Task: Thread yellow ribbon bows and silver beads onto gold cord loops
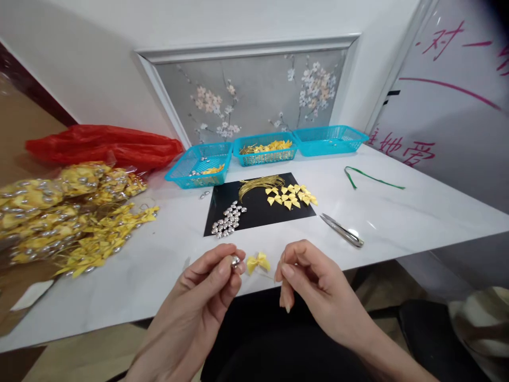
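Note:
My left hand (210,278) pinches a small silver bead (236,260) between thumb and forefinger. A little yellow ribbon bow (257,262) sits on a thin gold thread that runs from the bead to my right hand (306,276), whose fingers pinch the thread's other end. Both hands hover over the near edge of the white table (397,212). Beyond them lies a black mat (258,209) carrying a cluster of silver beads (227,220), a bundle of gold threads (260,183) and several yellow bows (290,196).
Metal scissors (342,229) lie right of the mat. A green ribbon (369,178) lies further right. Three turquoise baskets (199,164) line the back wall. A heap of finished yellow-and-silver pieces (71,212) and a red plastic bag (103,143) fill the left side.

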The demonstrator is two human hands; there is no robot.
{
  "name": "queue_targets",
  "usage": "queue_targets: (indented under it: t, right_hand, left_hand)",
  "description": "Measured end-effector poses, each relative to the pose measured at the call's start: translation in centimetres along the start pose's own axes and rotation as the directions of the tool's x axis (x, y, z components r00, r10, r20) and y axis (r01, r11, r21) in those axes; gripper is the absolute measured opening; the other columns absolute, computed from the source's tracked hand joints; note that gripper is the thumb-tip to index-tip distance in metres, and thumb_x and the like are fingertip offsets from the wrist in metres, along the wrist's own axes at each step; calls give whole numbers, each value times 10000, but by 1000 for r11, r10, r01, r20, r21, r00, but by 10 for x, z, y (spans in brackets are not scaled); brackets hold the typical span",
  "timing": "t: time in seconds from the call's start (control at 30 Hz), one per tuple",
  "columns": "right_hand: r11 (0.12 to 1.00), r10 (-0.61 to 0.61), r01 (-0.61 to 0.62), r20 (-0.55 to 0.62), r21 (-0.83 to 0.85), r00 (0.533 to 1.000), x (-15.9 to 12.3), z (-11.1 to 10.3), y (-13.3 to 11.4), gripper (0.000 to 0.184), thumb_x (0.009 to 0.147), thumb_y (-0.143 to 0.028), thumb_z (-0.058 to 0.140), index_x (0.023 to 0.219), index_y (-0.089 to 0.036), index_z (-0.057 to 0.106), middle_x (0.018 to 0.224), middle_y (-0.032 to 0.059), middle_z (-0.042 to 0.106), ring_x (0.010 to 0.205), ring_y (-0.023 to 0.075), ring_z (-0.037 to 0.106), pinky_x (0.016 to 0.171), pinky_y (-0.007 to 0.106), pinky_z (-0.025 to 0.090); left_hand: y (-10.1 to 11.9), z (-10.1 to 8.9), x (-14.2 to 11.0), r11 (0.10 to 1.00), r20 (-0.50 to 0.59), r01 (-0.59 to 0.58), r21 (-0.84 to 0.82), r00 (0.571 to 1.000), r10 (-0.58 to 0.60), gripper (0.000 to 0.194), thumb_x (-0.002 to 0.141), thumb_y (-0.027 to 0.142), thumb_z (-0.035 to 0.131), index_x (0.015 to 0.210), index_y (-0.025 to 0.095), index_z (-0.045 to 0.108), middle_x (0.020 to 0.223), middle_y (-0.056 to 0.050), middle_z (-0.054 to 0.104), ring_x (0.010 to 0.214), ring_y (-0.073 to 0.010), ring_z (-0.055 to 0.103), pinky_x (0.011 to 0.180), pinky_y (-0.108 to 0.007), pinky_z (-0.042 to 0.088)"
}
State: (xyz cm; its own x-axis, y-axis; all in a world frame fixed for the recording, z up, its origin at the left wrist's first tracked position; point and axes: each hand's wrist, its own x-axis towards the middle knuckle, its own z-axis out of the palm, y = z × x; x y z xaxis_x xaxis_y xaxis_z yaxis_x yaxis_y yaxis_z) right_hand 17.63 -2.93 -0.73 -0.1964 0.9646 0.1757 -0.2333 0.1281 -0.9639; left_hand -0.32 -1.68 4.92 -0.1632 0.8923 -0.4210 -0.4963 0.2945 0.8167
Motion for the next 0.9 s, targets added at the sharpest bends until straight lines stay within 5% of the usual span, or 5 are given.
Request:
queue_targets:
  t: [0.17, 0.33, 0.9]
  right_hand:
    - [995, -66, 65, -8, -78, 998, 1, 3, -1, 102, 1000, -227, 532, 922, -206, 594, 704, -43, 596, 590, 84, 597, 605, 210, 473]
    - [914, -322, 306, -15, -266, 947, 7, 7, -2, 165, 951, -131, 597, 875, -210, 720, 828, 0, 611, 724, 104, 603, 660, 213, 486]
    - [844, -426, 384, -35, -375, 904, 10, 10, 4, 167, 945, -93, 598, 886, -157, 741, 813, 23, 594, 734, 111, 586, 648, 199, 489]
  left_hand:
    - [-1, 0, -2, 1000, 110, 22, 16, 994, -23, 374, 410, 123, 993, 729, 148, 799, 738, -32, 770, 602, -103, 709, 568, -115, 606]
    - [-11, -4, -1, 996, 249, -24, 81, 969, 3, 236, 575, 215, 954, 723, 179, 773, 764, 4, 747, 685, -106, 703, 640, -160, 630]
    - [-23, -2, 3, 996, 183, 82, 31, 979, -87, 343, 456, 197, 994, 746, 178, 812, 740, -15, 782, 627, -106, 708, 616, -153, 618]
